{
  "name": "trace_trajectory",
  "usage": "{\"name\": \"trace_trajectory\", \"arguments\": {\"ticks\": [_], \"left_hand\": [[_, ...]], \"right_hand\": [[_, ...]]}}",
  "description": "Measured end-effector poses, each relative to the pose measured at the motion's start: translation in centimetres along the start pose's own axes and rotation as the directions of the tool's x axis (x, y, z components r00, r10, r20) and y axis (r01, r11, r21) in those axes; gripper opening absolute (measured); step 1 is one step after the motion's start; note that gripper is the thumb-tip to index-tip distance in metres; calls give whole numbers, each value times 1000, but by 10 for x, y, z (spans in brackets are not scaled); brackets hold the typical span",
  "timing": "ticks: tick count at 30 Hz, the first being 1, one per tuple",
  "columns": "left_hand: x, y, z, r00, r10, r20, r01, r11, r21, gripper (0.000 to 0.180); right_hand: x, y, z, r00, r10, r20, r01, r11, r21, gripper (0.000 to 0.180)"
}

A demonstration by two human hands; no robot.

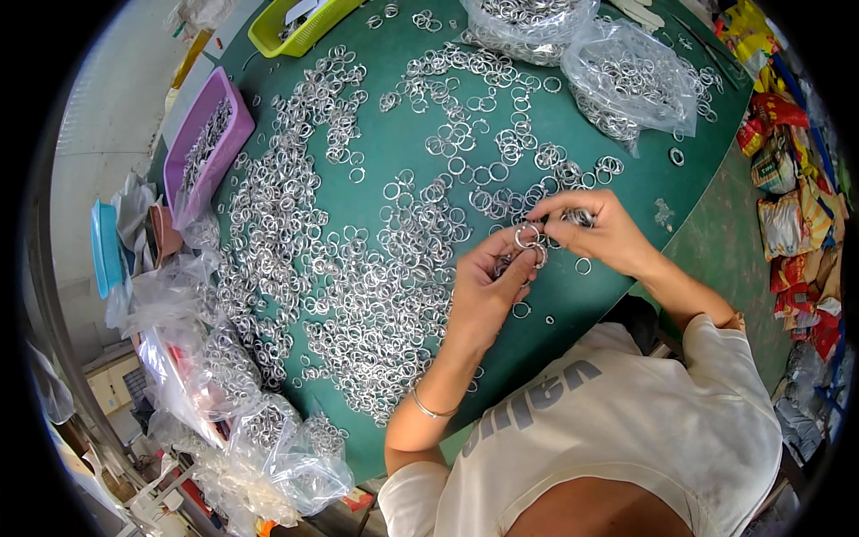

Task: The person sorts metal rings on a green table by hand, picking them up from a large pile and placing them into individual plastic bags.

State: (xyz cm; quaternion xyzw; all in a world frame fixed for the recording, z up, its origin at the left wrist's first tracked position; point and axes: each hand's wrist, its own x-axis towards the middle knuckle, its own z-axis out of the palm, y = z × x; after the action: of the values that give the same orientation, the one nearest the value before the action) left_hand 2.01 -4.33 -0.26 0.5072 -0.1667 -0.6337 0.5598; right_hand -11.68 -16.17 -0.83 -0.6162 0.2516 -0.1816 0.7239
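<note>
My two hands meet above the near right part of a green table (617, 192). Pinched between the thumb and fingers of my left hand (490, 276) are silver metal rings (528, 236), at least one upright. The fingertips of my right hand (595, 231) touch the same rings, and a small bunch of rings (580, 217) sits inside its curled fingers. How many rings each hand holds is hidden. Just beyond my hands, and to their left, lie heaps of similar loose rings (385, 331). A single ring (583, 266) rests beside my right wrist.
Clear plastic bags (631, 85) of rings stand at the far right. A purple basket (237, 130) and a yellow-green basket (309, 36) sit at the far left. More plastic bags (215, 358) crowd the left edge. Colourful sacks (783, 224) are piled beyond the table's right edge.
</note>
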Motion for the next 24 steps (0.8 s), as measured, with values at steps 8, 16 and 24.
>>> {"name": "trace_trajectory", "arguments": {"ticks": [8,16,24], "left_hand": [[-2,0,8,976,215,-30,-204,957,208,40],[1,3,5,969,245,11,-234,913,334,37],[0,-22,12,879,471,-77,-368,771,520,32]], "right_hand": [[-8,-7,11,997,-30,-70,12,968,-250,12],[-9,-16,9,989,149,1,-149,989,-18,11],[-8,-10,17,980,192,-44,-180,965,191,11]]}}
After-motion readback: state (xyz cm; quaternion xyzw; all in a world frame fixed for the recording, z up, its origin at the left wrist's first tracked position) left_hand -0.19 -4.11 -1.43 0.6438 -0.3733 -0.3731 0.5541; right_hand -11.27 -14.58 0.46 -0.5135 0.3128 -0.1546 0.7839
